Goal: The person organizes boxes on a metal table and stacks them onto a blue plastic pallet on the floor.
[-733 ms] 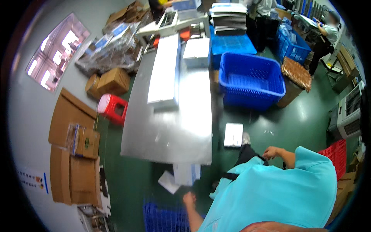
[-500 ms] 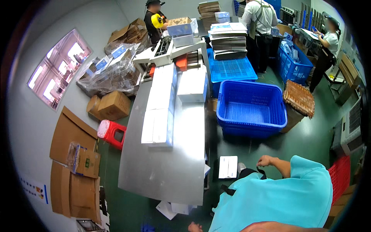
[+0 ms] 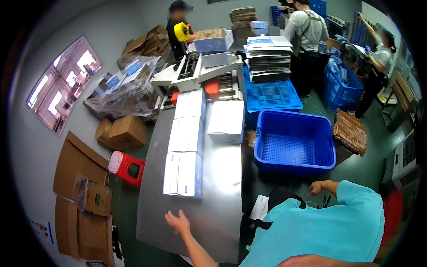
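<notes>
Right now your left hand (image 3: 179,221) is spread wide, palm down, over the bare near end of the steel desk (image 3: 222,187), holding nothing and just short of the nearest white box pair (image 3: 183,174). Your right hand (image 3: 316,187) hangs off the desk edge beside the blue crate (image 3: 294,143); its fingers look loosely curled, and I can't tell if it grips anything. White boxes run in a single file of three flat pairs up the left side of the desk: near, middle (image 3: 187,134) and far (image 3: 190,103), probably lined up that way so they come to hand in order. One more white box (image 3: 226,121) sits alone to their right. The crate sits empty, touching the desk's right side, likely so it's within reach. Count: four box groups on the desk, one empty crate, one red stool (image 3: 126,166) on the floor left of the desk. Three other people work at the far end.
</notes>
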`<state>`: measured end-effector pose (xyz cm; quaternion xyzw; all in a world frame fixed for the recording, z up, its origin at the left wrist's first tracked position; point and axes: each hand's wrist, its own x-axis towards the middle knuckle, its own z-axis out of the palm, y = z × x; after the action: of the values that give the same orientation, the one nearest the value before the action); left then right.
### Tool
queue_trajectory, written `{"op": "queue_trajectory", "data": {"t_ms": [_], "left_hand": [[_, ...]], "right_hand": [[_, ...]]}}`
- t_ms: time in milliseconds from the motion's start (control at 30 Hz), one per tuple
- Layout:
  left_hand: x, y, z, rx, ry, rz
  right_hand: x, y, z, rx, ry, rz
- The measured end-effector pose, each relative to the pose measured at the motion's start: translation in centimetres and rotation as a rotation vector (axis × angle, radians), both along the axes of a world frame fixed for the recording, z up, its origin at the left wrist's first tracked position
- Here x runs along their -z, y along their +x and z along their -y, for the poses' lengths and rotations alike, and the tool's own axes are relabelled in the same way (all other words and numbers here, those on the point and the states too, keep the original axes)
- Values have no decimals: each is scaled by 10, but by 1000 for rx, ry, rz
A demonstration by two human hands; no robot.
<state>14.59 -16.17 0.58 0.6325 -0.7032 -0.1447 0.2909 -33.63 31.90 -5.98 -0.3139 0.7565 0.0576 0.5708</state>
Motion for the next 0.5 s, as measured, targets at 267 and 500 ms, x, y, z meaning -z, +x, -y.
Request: {"op": "queue_trajectory", "data": {"t_ms": [267, 500], "left_hand": [[-15, -96, 130, -49, 119, 327], [0, -140, 128, -224, 210, 372]], "right_hand": [[-65, -52, 272, -628, -333, -134], [-105, -3, 592, -760, -1263, 179]]}}
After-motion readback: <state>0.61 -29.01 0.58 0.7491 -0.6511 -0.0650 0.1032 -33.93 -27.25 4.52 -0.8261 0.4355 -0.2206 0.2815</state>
